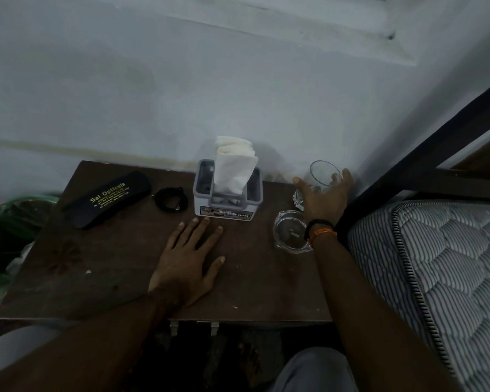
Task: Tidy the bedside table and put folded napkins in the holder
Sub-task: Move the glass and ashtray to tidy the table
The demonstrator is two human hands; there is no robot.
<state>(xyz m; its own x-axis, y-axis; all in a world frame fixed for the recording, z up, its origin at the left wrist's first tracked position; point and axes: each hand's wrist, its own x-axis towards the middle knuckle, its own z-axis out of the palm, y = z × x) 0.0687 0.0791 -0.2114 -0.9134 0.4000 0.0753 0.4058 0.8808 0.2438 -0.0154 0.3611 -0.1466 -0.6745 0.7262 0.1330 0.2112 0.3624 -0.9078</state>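
Tidying stage | right hand [324, 199] grip wrapped round glass [324, 174] at surface [102, 273] rear-right | left hand [188, 261] spread flat | napkins [234, 165] upright in holder [228, 200] | next: likely reposition glass beside ashtray [290, 232]

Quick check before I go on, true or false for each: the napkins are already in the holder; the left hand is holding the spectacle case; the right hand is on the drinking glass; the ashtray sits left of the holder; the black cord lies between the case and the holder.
1. Folded napkins stand in the napkin holder. True.
2. The left hand holds the spectacle case. False: it lies flat and open on the bedside table, apart from the case.
3. The right hand is around the drinking glass. True.
4. The glass ashtray sits left of the holder. False: it is to the right, by the right wrist.
5. The coiled black cord lies between case and holder. True.
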